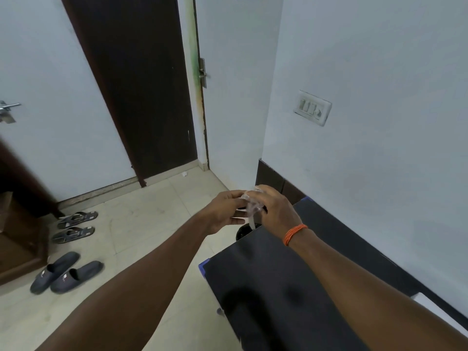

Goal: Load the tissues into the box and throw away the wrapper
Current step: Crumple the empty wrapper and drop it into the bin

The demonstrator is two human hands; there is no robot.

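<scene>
Above the dark bin (244, 230), both my hands, left (225, 211) and right (277, 211), pinch the crumpled wrapper (250, 202). Disposal step; next, release over bin.

No text, label, brand or number is legible anywhere; the slippers' (66, 276) small emblem is unreadable.

crinkled clear plastic wrapper (250, 202), matt black tabletop (291, 282)

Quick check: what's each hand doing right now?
Left hand: closed on the crumpled clear wrapper.
Right hand: closed on the same wrapper, above a dark bin.
</scene>
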